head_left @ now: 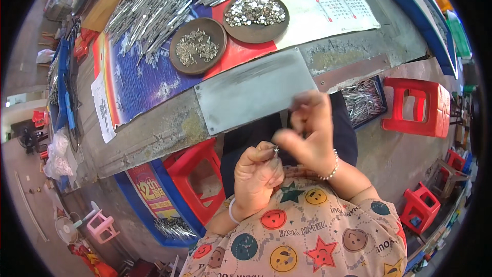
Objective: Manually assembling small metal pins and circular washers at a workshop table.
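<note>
My left hand (258,175) is closed in front of my body, thumb and fingers pinching a small shiny metal piece (276,150) whose kind is too small to make out. Just right of it, my right hand (313,136) is raised, its thumb apart from its partly bent fingers. Motion blurs those fingertips, and nothing shows between them. Beyond both hands, a grey metal plate (253,92) lies along the table's near edge. Past it stand a brown dish of small pins (222,57) and a second brown dish of small round metal pieces (281,30).
A large heap of thin metal rods (169,7) covers the table's far left, on printed sheets (328,7). Blue trays of metal parts stand low at the left (192,224) and right (380,90). Red stools (417,107) flank my legs.
</note>
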Tool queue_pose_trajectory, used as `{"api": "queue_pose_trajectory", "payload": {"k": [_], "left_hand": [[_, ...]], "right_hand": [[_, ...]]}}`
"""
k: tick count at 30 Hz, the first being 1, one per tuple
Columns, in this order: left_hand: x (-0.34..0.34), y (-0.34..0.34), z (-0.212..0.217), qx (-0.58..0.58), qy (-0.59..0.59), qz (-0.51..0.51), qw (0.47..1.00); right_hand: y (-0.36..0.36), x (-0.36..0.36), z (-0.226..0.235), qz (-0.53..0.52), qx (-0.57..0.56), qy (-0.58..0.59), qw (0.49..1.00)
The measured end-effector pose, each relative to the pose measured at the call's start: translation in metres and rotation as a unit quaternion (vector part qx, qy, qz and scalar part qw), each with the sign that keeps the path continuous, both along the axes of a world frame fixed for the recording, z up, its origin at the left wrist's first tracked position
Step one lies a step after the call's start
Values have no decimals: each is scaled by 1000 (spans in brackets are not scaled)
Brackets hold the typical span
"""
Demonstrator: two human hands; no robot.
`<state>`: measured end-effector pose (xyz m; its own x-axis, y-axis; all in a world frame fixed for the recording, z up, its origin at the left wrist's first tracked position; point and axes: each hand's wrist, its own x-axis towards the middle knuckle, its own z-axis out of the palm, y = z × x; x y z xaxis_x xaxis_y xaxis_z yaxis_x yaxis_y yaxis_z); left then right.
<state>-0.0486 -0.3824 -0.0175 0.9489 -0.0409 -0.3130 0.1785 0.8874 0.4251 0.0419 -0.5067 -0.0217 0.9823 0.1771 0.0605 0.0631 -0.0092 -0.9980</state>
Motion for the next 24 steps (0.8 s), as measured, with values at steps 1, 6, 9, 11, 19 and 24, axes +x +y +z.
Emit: {"api": "queue_pose_trajectory", "payload": {"k": [1, 6, 9, 11, 19, 24], "left_hand": [[-1, 4, -6, -17, -14, -11, 1000], [7, 9, 1, -43, 7, -38, 998], [12, 11, 3, 39, 40, -21, 998], [19, 18, 9, 118, 12, -21, 993], [84, 48, 39, 582, -146, -162, 783], [144, 38, 46, 741, -258, -166, 598]], "right_hand": [[-3, 2, -4, -42, 16, 3, 999], [-19, -1, -4, 57, -38, -154, 986], [-13, -4, -16, 152, -35, -123, 980], [-11, -2, -24, 210, -40, -117, 970], [-2, 8, -77, 319, -205, -86, 921], [-4, 11, -97, 337, -285, -64, 895]]}}
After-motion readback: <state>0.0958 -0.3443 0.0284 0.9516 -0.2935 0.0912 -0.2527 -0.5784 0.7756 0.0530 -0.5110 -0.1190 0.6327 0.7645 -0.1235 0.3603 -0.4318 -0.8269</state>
